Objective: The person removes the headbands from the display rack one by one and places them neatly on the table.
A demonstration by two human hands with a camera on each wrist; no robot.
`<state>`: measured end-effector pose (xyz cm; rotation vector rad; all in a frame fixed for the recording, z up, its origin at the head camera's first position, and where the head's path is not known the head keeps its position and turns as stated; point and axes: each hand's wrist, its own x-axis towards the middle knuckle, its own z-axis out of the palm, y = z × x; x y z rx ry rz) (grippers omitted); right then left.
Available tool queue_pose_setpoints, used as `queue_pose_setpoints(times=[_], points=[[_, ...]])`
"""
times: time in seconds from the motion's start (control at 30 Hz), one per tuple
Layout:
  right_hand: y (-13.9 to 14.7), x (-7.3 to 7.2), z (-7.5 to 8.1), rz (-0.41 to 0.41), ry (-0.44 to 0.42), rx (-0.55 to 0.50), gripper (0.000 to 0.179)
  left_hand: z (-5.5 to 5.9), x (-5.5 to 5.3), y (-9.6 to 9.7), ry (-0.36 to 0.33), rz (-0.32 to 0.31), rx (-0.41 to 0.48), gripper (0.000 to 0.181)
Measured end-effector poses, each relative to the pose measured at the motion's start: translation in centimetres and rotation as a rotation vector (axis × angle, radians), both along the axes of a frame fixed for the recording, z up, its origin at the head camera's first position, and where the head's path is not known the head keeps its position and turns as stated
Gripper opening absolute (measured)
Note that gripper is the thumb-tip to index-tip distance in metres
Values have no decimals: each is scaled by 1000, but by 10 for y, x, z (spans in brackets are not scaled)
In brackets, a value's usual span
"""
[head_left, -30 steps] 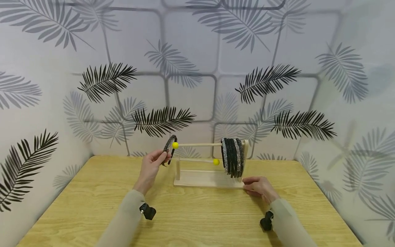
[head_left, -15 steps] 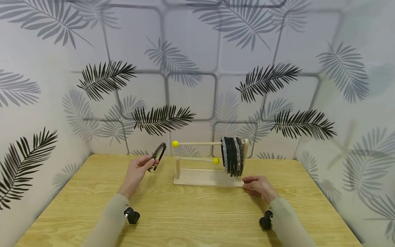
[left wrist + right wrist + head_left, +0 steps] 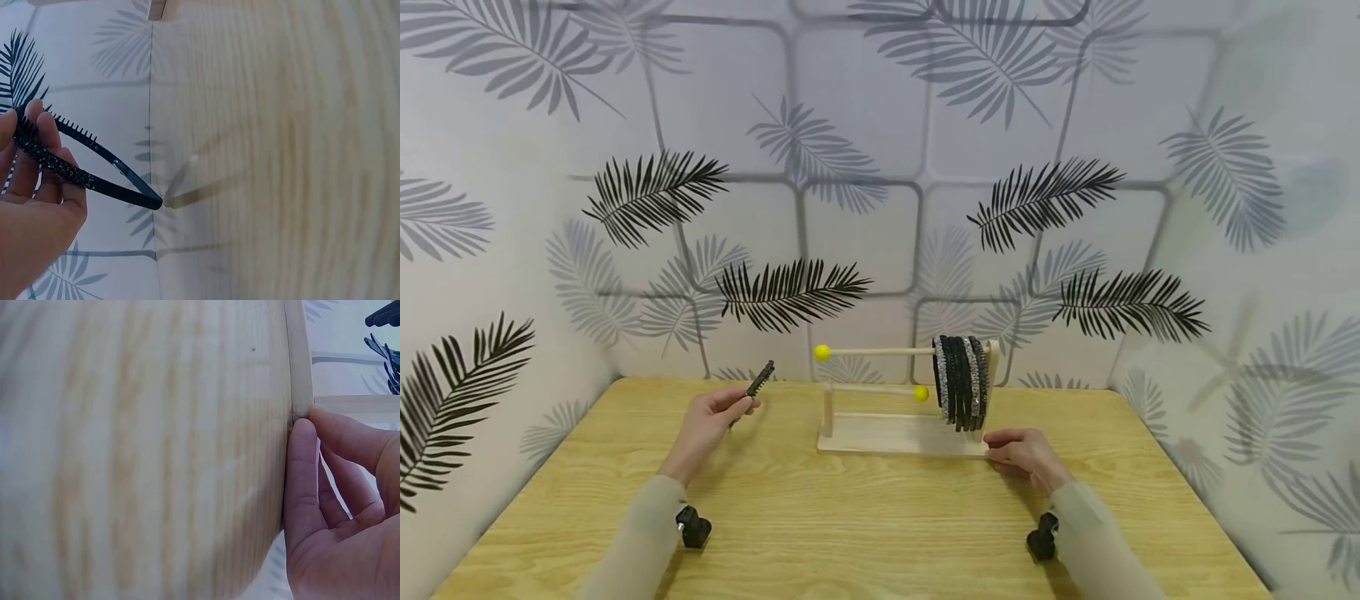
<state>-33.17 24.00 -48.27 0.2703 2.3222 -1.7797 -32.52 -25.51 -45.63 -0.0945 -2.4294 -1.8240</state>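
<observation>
Between thumb and fingers my left hand [image 3: 709,423] pinches a black headband [image 3: 761,379], off to the left of the wooden rack. In the left wrist view the headband [image 3: 69,170] shows a glittery outer band, small comb teeth inside and bare black ends. My right hand [image 3: 1028,457] pinches the right end of the base of the wooden headband rack [image 3: 895,435]; the right wrist view shows thumb and forefinger at the base's corner [image 3: 301,394]. Several black and silver headbands [image 3: 961,383] hang together at the right end of the rack's upper rod.
The rack's upper rod [image 3: 880,352] ends at the left in a yellow ball [image 3: 822,353]. A lower rod ends in another yellow ball [image 3: 921,393]. The wooden table [image 3: 865,525] meets leaf-patterned walls at its back and sides.
My left hand has moved left and slightly down, carrying the headband away from the upper rod's yellow end. The headband has turned more edge-on. My right hand stays at the rack's base.
</observation>
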Motion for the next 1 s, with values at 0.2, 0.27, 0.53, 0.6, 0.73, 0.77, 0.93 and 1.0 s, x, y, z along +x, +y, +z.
queue_pose_setpoints(times=[0.2, 0.27, 0.53, 0.6, 0.73, 0.77, 0.93, 1.0], points=[[-1, 1, 0, 5, 1, 5, 40, 1, 0, -9, -16, -10, -83, 32], [0, 1, 0, 7, 4, 13, 40, 1, 0, -10, -27, -14, -93, 34], [-1, 0, 2, 20, 2, -4, 42, 3, 1, -19, -56, -44, -181, 45], [0, 0, 1, 18, 0, -3, 42, 3, -1, -22, -64, -49, -212, 46], [-1, -3, 0, 10, 4, 0, 40, 4, -5, -28, -77, -108, -220, 46], [0, -3, 0, 17, 8, -1, 41, 4, -6, -30, -80, -132, -218, 46], [-1, -3, -1, 22, 3, 1, 41, 0, -8, -41, -104, -246, -192, 43], [-1, -2, 0, 16, -2, 5, 40, -2, -8, -45, -114, -274, -182, 43]])
